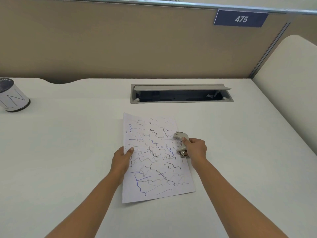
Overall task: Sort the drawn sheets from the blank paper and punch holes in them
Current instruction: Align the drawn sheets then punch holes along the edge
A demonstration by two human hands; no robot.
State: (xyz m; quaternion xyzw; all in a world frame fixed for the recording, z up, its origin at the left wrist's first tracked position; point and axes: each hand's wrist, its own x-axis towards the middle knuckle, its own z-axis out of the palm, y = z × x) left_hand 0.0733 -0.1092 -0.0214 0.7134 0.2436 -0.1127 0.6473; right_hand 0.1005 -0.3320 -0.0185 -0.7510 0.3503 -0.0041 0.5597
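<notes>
My left hand pinches the limp, light sheets at their left edge while my right hand grips the rigid punch straddling the right edge.

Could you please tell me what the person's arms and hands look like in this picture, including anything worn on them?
Both arms are bare as far up as the frame shows, with no sleeves in view. The left hand and right hand wear no gloves, and no rings, watch or bracelets are visible on either wrist. No markings show on them. The fingernails look short and plain.
</notes>
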